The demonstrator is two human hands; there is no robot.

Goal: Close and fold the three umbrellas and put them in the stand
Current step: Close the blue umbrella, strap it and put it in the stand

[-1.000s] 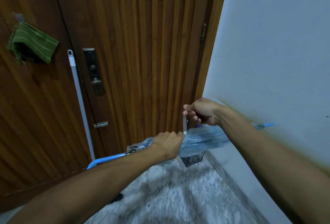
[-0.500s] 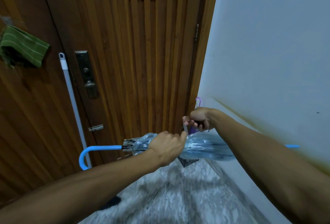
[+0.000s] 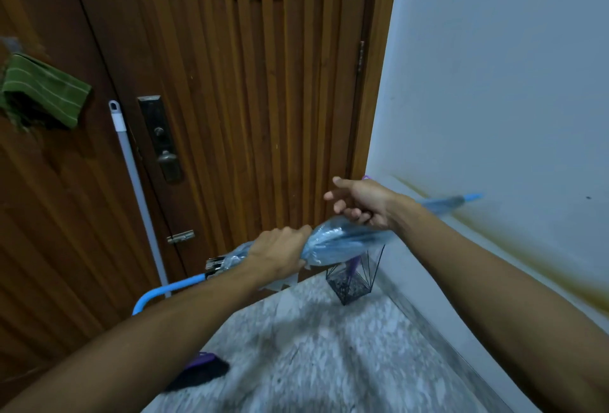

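Head view: a clear blue-tinted plastic umbrella with a curved blue handle [image 3: 333,243] lies level in mid-air, above the speckled grey stone floor [image 3: 329,356].
Left hand [image 3: 280,253]: grip wrapped round the bunched canopy.
Right hand [image 3: 361,203]: just above the canopy, fingers loosely curled; whether they pinch anything, I cannot tell.
Stand: black wire umbrella stand [image 3: 354,276] in the floor's far corner, between the brown wooden door [image 3: 247,99] and the pale wall [image 3: 494,83], holding something purple.

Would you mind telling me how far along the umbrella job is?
A purple umbrella already stands in the wire stand. The clear blue umbrella is closed, gripped by the left hand, right hand at its canopy; not yet in the stand. A third isn't clearly visible.
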